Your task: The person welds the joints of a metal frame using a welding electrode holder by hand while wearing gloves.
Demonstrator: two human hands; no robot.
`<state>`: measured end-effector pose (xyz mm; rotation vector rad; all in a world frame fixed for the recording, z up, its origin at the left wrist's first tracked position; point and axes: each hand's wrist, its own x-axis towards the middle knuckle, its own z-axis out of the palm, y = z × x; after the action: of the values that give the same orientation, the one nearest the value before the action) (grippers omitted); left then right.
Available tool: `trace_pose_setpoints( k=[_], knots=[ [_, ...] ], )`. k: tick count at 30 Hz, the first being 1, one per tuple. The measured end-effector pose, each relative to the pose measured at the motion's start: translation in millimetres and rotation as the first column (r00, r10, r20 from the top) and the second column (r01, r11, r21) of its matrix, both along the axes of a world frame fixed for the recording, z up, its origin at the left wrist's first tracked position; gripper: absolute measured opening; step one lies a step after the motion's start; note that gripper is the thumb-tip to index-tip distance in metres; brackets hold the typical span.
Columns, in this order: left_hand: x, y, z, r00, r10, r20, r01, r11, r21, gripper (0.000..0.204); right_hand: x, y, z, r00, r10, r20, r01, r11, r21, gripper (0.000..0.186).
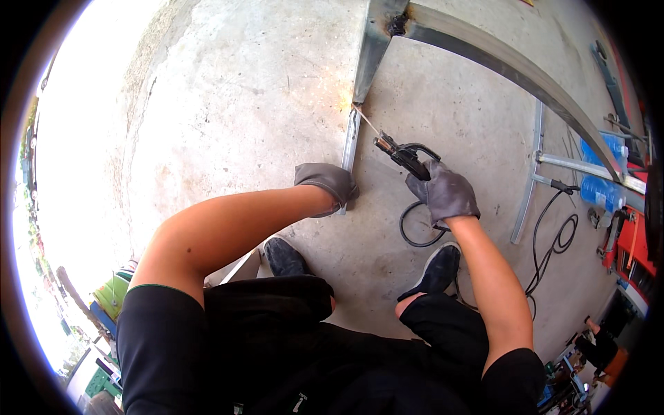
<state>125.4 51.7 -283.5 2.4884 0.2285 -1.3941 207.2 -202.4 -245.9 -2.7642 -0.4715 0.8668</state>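
A grey steel frame [373,55] stretches from the top of the head view toward the right. At its lower end a narrow metal bar [352,135] meets it, with a faint orange glow of sparks at the joint. My left hand [325,185], in a dark leather glove, is closed around the bar's lower part. My right hand [440,191], also gloved, grips a black electrode holder [400,153]. A thin welding rod [369,122] sticks out of the holder, its tip touching or almost touching the joint.
Black cables [553,242] loop on the concrete floor [242,124]. Another metal bar [517,221] with a clamp [561,185] lies right. Blue water jugs [600,194] and red equipment [629,242] line the right edge. A person [600,349] is at lower right. A green object [109,299] sits lower left.
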Motion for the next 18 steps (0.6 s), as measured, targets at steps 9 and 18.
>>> trace_pose_setpoints(
  k=[9, 18],
  knots=[
    [2, 1, 8, 0.995, 0.085, -0.046, -0.086, 0.996, -0.02, 0.042, 3, -10, -10, 0.997, -0.04, -0.064, 0.044, 0.998, 0.05, 0.053],
    [1, 3, 4, 1.0, 0.01, -0.009, -0.01, 1.0, 0.005, 0.042, 16, -28, -13, 0.36, -0.154, -0.92, 0.733, 0.657, 0.177, 0.04]
  ],
)
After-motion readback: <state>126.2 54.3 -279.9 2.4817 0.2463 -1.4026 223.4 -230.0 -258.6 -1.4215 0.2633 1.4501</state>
